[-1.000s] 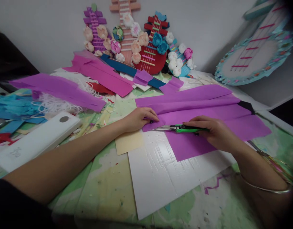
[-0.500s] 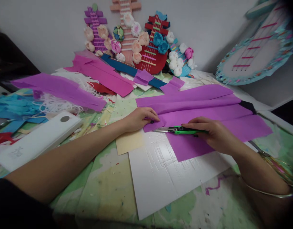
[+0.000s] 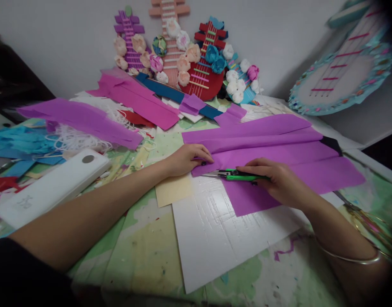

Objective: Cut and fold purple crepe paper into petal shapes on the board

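Observation:
My right hand (image 3: 283, 179) is closed round a green and black utility knife (image 3: 243, 175). Its blade points left and lies at the lower edge of a purple sheet of crepe paper (image 3: 266, 153). At that sheet's left end, my left hand (image 3: 188, 160) presses a narrow purple corner down, thumb and fingers drawn together on it. Under the paper lies a white board (image 3: 211, 243) scored with many cut lines. A pale yellow card (image 3: 172, 189) sits below my left hand, touching the board's corner.
A white oblong case (image 3: 55, 187) is beside my left forearm. Purple strips (image 3: 84, 121), a magenta sheet (image 3: 138, 100) and white string lie at the back left. Decorated model lutes (image 3: 205, 76) lean on the wall. Scissors and thin sticks (image 3: 371, 226) are right of my wrist.
My right hand has slid the utility knife slightly left, bringing the blade closer to my left fingers. My left hand keeps its place on the purple paper.

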`<state>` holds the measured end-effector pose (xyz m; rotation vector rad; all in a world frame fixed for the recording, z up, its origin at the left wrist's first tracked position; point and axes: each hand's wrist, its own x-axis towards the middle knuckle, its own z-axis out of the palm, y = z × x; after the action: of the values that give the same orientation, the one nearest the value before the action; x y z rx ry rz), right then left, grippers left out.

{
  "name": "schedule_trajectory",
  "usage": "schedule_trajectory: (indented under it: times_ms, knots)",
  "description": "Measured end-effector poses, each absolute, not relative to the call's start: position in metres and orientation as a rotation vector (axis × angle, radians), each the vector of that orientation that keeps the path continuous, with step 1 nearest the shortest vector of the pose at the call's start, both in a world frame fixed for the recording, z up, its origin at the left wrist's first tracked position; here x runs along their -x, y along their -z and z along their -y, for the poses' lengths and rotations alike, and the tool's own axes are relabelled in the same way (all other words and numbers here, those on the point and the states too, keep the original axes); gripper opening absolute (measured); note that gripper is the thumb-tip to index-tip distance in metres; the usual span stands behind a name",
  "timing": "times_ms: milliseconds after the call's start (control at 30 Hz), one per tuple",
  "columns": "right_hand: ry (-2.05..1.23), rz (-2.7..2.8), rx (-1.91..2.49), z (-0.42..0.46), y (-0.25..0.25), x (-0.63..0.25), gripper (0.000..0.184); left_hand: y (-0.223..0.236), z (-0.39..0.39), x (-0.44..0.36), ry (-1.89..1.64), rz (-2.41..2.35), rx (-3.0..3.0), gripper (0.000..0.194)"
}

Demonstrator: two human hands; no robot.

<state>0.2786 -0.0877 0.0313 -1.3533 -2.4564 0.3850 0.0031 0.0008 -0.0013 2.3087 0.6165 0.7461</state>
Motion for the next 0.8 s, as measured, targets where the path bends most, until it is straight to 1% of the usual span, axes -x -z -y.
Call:
schedule_trajectory:
  times_ms: [200, 333, 600, 800]
  knots:
    - [-0.434, 2.457, 1.362, 0.089, -0.037, -0.293, 0.062, 0.001, 0.0, -0.003, -0.747, -0.621, -2.286, 0.035]
    - [-0.442, 2.472, 1.363, 0.089, -0.038, -0.295, 0.065, 0.001, 0.0, -0.003, -0.744, -0.633, -2.293, 0.034]
    - [-0.443, 2.425, 1.431, 0.086, -0.037, -0.306, 0.058, 0.0, 0.0, -0.002, -0.747, -0.639, -2.238, 0.034]
    - [-0.448, 2.388, 1.459, 0.087, -0.038, -0.305, 0.059, -0.003, 0.0, 0.0, -0.75, -0.645, -2.162, 0.034]
